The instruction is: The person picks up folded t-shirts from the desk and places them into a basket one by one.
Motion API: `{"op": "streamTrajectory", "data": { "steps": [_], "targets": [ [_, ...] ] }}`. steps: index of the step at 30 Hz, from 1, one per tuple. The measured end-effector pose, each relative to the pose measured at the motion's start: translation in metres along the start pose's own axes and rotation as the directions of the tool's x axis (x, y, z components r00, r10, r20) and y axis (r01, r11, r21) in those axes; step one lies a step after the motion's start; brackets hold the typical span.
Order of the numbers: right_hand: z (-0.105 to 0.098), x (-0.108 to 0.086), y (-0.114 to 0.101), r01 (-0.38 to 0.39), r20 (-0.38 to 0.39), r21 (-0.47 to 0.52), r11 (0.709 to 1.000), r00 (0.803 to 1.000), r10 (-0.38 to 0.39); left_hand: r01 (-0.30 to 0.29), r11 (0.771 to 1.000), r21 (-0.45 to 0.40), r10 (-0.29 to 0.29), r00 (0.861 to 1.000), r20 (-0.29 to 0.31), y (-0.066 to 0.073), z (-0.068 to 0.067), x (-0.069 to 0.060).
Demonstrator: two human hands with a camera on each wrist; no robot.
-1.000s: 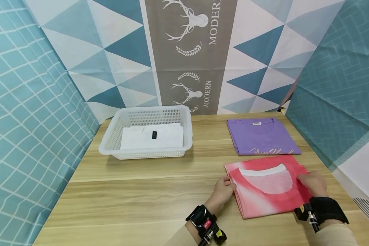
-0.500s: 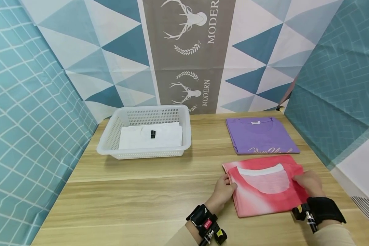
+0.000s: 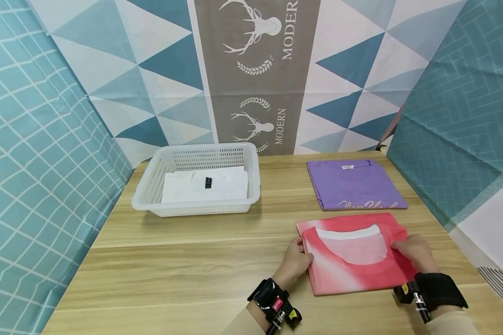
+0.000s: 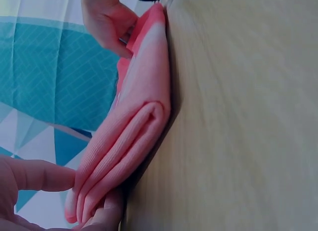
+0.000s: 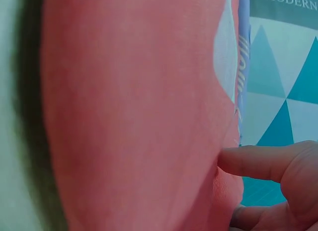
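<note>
A folded red and pink T-shirt (image 3: 348, 274) with a white neckband lies at the right front of the table. My left hand (image 3: 294, 260) pinches its left edge; in the left wrist view the thumb is on top of the stacked layers and the fingers reach beneath them. At the shirt's right edge, my right hand (image 3: 417, 252) pinches the cloth between thumb and fingers, as the right wrist view shows the thumb (image 5: 258, 162) pressing into it. Just behind lies a folded purple T-shirt (image 3: 356, 186) with a label and light lettering.
A white perforated plastic basket (image 3: 205, 208) stands at the back left, with folded white clothing (image 3: 184, 188) bearing a black tag inside. The wooden table (image 3: 172, 270) meets patterned cloth hangings at its back and sides.
The red and pink T-shirt has slid a little to the left with both my hands on it. The purple T-shirt and the basket stay where they were.
</note>
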State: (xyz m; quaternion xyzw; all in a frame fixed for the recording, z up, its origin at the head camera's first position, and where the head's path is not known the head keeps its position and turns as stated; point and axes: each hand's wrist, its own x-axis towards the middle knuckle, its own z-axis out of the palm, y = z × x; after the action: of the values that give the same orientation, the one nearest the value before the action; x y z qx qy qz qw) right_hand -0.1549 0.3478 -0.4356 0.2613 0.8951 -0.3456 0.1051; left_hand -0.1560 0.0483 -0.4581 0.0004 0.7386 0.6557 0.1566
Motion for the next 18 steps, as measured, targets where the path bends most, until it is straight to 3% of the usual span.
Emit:
{"op": "streamTrajectory", "data": {
  "steps": [9,18],
  "targets": [
    [0.01,-0.009,-0.011,0.059,0.027,-0.06,0.996,0.998,-0.057,0.015,0.994,0.113,-0.013,1.0,-0.015,-0.002,-0.016,-0.004],
    [0.023,-0.018,-0.024,0.028,0.098,-0.059,0.998,0.995,-0.022,0.044,0.988,0.147,-0.042,0.999,-0.019,-0.002,-0.04,-0.007]
  ]
}}
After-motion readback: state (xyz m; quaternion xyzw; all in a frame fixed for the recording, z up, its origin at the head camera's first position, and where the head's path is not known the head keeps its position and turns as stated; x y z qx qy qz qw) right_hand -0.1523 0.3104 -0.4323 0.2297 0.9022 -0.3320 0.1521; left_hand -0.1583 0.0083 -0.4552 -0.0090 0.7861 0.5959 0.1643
